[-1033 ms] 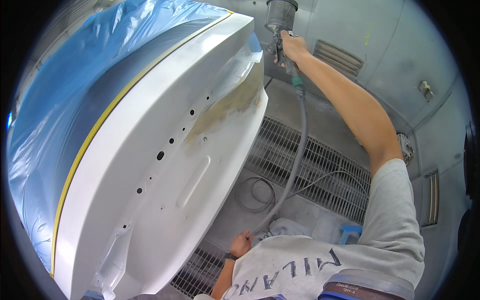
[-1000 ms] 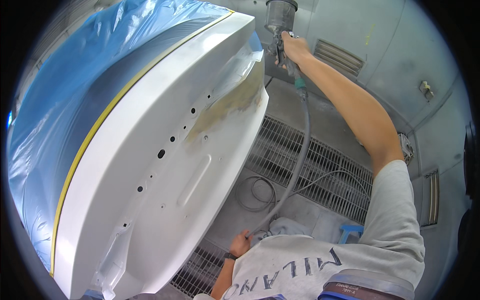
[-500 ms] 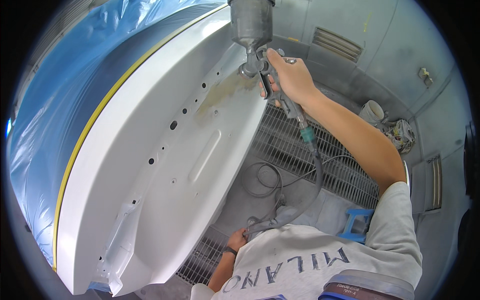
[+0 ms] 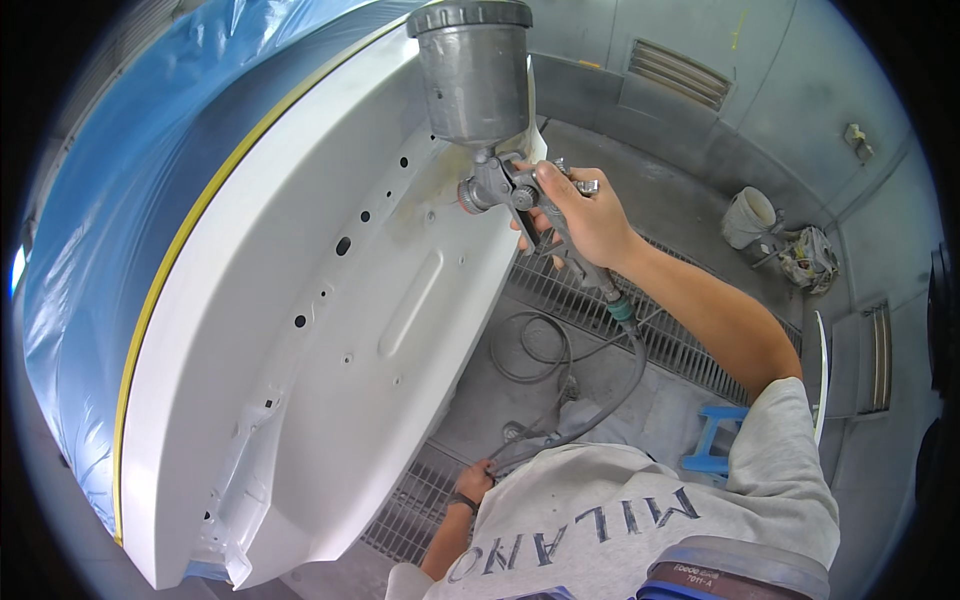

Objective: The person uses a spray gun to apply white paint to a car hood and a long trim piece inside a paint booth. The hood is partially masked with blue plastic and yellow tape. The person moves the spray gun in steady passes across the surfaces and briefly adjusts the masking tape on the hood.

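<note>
- Your right hand [image 4: 590,220] is wrapped closely round the handle of the gravity-feed spray gun [image 4: 502,188], thumb high behind the body; how far the trigger is pulled, you cannot tell from here.
- The gun, in front of the upper part of the panel, carries a lidded grey cup [image 4: 475,90]. It should feel rigid and top-heavy — more so if the cup is full, which the view hides — so the handle is the sound place to hold, not the cup. Any wet paint would make it slippery.
- Your left hand [image 4: 474,482], low by your waist, has its grip closed on the air hose [image 4: 638,372]: likely flexible, with some drag.
- Beyond the gun stands the white car panel [image 4: 320,450], stiff-looking, its finish probably easily marred — best not touched.
- Farther off, blue masking film [image 4: 80,320] hangs behind yellow tape [image 4: 160,280]; a bucket [image 4: 748,220] stands near the wall.
</note>
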Motion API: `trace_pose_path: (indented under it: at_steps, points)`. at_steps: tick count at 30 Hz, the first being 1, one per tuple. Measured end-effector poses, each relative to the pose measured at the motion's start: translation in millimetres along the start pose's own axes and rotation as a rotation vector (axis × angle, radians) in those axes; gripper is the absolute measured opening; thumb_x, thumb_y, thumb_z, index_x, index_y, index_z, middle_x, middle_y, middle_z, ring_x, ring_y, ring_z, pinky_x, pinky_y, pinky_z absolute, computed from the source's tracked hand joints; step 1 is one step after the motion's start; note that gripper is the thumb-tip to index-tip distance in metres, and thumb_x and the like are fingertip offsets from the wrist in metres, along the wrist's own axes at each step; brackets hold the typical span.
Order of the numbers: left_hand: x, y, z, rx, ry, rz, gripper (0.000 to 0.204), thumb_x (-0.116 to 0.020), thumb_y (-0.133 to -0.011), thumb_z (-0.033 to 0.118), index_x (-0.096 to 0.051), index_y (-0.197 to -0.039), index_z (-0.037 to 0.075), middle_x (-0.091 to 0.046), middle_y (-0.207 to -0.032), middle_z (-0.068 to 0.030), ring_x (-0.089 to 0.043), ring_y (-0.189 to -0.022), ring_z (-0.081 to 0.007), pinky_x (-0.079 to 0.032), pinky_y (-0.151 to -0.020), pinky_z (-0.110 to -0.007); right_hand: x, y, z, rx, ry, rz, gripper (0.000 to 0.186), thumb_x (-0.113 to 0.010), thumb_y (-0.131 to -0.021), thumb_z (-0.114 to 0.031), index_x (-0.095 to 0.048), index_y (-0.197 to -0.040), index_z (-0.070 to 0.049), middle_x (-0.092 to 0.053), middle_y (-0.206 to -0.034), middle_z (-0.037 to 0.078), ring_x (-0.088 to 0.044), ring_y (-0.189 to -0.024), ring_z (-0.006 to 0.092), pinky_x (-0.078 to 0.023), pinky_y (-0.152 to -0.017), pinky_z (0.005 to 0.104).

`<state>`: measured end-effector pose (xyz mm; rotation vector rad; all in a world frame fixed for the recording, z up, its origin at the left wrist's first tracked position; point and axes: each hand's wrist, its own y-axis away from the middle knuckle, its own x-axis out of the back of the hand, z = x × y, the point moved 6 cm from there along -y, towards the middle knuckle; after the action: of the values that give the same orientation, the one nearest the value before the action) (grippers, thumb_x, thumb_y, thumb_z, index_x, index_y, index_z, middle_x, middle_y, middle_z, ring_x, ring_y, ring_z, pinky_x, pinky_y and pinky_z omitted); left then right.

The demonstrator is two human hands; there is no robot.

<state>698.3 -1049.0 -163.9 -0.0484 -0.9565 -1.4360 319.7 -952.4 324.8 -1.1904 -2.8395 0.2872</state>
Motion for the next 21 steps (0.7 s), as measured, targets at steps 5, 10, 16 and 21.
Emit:
trace_pose_path:
  at_steps: [5, 10, 16, 21]
  points:
    - [-4.1, -11.9, 10.1, -0.004, -0.029, -0.016, 0.027, -0.066, -0.086, 0.021, -0.067, -0.112, 0.012, -0.07, -0.099, -0.0233, -0.065, -0.097, -0.0452, -0.052, -0.083, -0.053, 49.3, -16.6, 19.7, 0.026, 0.041, 0.109, 0.053, -0.049, -0.105, -0.045, -0.059, -0.133, 0.0, -0.068, -0.082, 0.008, -0.065, -0.067, 0.012, -0.047, -0.04, 0.0243]
    - [-1.0, -35.4, 36.4, 0.109, -0.014, -0.054, 0.028, -0.065, -0.087, 0.023, -0.066, -0.112, 0.01, -0.07, -0.103, -0.0227, -0.065, -0.101, -0.0441, -0.051, -0.085, -0.052, 108.5, -39.5, 26.7, 0.044, 0.033, 0.153, 0.055, -0.05, -0.105, -0.045, -0.059, -0.134, 0.0, -0.068, -0.082, 0.008, -0.065, -0.068, 0.0115, -0.046, -0.041, 0.0235]
    - [7.5, -85.0, 129.3, 0.077, -0.101, -0.035, 0.029, -0.062, -0.089, 0.025, -0.064, -0.114, 0.009, -0.07, -0.101, -0.0223, -0.065, -0.098, -0.0443, -0.05, -0.083, -0.053, 201.8, -85.2, 31.0, 0.097, 0.072, 0.103, 0.057, -0.045, -0.107, -0.044, -0.053, -0.139, 0.002, -0.07, -0.086, 0.012, -0.068, -0.066, 0.0141, -0.05, -0.044, 0.0243]
    - [3.6, -124.9, 207.2, 0.034, -0.087, -0.006, 0.028, -0.061, -0.092, 0.027, -0.064, -0.111, 0.007, -0.07, -0.096, -0.0242, -0.064, -0.094, -0.0461, -0.049, -0.08, -0.055, 277.0, -135.3, 38.9, 0.129, 0.087, 0.07, 0.056, -0.045, -0.107, -0.043, -0.055, -0.138, 0.001, -0.07, -0.084, 0.01, -0.068, -0.067, 0.0137, -0.05, -0.043, 0.0232]
